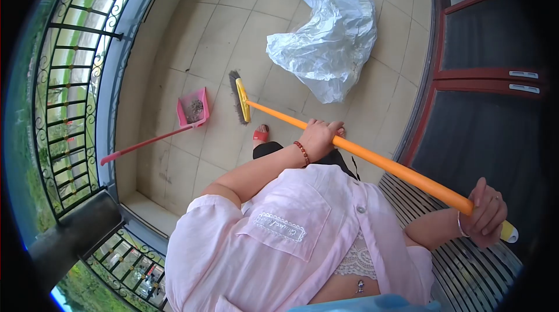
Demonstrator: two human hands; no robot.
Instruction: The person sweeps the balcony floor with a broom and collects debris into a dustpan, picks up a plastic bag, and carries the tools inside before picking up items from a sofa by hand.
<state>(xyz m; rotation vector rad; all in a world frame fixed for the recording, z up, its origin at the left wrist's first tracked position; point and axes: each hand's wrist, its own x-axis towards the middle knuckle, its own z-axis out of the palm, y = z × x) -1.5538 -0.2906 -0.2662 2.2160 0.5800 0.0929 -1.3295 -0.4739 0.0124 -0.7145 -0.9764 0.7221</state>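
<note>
A broom with a long orange handle [402, 175] slants across the front of my body. Its yellow head [242, 100] with grey bristles rests on the tiled floor. My left hand [320, 139], a beaded bracelet at its wrist, is wrapped round the middle of the handle. Near the handle's top end, my right hand [488, 213] grips it too, the yellow tip poking out beyond. Left of the broom head is a pink dustpan [205, 115] holding a heap of grey dirt [194, 111]. Its long pink handle [151, 141] extends toward the railing.
A crumpled silver sheet [332, 38] lies on the floor ahead. Black metal railing [73, 85] runs along the left above a low ledge. Dark doors with red frames [489, 126] stand at right, beside a slatted bench [466, 268]. My red sandal [261, 133] is near the broom.
</note>
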